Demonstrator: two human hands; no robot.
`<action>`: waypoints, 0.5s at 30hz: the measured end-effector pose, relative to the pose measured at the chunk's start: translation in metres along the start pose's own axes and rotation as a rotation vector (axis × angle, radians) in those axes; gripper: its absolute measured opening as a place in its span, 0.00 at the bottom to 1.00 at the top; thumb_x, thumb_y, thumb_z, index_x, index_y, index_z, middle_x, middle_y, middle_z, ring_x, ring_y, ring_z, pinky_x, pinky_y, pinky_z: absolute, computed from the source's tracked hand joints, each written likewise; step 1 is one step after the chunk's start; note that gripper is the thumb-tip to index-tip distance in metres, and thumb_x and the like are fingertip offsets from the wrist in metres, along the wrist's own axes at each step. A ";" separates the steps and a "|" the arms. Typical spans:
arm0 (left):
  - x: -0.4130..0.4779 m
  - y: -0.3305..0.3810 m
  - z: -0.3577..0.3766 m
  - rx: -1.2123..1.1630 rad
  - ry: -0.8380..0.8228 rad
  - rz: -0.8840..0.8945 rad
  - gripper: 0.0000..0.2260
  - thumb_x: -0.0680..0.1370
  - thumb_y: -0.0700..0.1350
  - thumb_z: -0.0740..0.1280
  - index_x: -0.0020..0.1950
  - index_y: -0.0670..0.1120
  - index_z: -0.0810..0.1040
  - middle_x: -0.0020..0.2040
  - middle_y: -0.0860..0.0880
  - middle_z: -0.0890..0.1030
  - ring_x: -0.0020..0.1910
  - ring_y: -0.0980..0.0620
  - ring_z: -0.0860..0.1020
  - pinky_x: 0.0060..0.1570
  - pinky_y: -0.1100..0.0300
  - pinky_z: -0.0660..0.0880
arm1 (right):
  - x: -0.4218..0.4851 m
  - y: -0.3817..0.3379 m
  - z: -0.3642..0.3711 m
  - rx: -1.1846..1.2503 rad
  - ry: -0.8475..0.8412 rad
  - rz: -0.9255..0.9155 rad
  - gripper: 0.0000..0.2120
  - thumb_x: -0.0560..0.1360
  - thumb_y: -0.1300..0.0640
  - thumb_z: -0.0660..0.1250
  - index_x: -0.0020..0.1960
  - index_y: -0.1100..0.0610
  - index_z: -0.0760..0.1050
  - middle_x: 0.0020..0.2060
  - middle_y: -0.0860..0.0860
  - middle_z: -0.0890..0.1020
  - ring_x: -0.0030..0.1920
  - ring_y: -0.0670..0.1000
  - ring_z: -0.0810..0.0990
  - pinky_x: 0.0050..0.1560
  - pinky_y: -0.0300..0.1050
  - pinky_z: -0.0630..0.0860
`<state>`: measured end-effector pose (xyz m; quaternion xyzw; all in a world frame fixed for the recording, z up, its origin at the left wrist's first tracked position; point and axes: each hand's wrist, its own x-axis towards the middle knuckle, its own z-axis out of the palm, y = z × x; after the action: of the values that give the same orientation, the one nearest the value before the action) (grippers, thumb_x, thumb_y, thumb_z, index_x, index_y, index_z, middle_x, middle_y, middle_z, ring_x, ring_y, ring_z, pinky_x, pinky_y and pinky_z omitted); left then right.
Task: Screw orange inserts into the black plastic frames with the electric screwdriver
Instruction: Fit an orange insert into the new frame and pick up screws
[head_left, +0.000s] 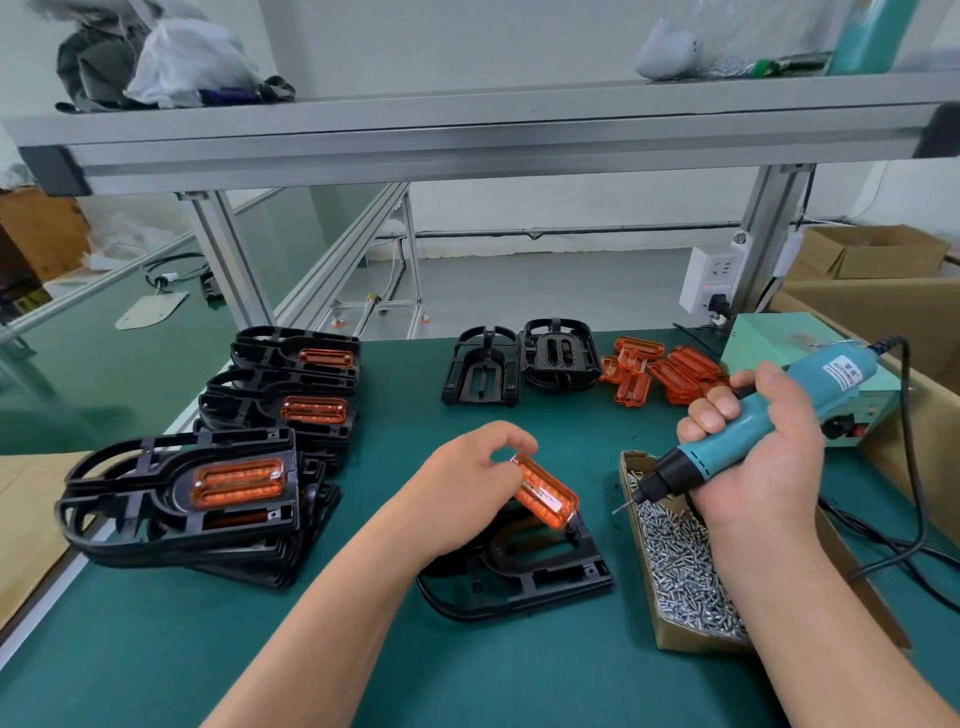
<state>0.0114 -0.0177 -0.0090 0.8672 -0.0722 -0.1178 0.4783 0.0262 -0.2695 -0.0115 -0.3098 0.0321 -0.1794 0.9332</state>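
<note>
My left hand (470, 475) pinches an orange insert (545, 491) by its upper end and holds it tilted just above a black plastic frame (524, 577) that lies flat on the green mat. My right hand (753, 452) grips the teal electric screwdriver (769, 421), whose black tip points down-left with a screw on the bit, over the cardboard tray of screws (680, 561). A pile of loose orange inserts (660, 371) lies at the back right, with two empty black frames (519, 364) beside it.
Stacks of black frames with orange inserts fitted (208, 493) fill the left of the mat. A teal power box (810, 353) and the screwdriver cable (909, 467) sit at the right, next to cardboard boxes (878, 306). An aluminium shelf (467, 140) spans overhead.
</note>
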 end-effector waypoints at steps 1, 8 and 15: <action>0.000 0.000 0.000 0.013 -0.005 -0.002 0.16 0.73 0.47 0.59 0.54 0.64 0.79 0.27 0.58 0.72 0.25 0.55 0.65 0.25 0.62 0.64 | 0.000 0.000 0.000 -0.001 0.001 0.002 0.10 0.82 0.52 0.66 0.44 0.54 0.74 0.33 0.48 0.71 0.31 0.47 0.70 0.33 0.39 0.70; -0.006 0.006 0.002 0.226 -0.025 0.005 0.06 0.79 0.50 0.62 0.56 0.55 0.72 0.42 0.50 0.81 0.33 0.52 0.74 0.36 0.53 0.72 | 0.002 0.000 0.000 -0.008 0.004 -0.001 0.10 0.83 0.52 0.65 0.43 0.54 0.73 0.33 0.48 0.70 0.31 0.47 0.70 0.33 0.40 0.69; -0.020 0.016 0.010 0.459 -0.079 0.058 0.06 0.83 0.53 0.60 0.56 0.51 0.71 0.44 0.52 0.79 0.40 0.53 0.77 0.38 0.53 0.72 | 0.001 0.000 -0.001 -0.003 0.002 0.012 0.10 0.82 0.52 0.65 0.44 0.54 0.73 0.33 0.48 0.70 0.31 0.47 0.69 0.33 0.39 0.70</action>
<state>-0.0108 -0.0295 0.0025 0.9455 -0.1409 -0.1183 0.2688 0.0272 -0.2706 -0.0119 -0.3108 0.0353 -0.1740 0.9337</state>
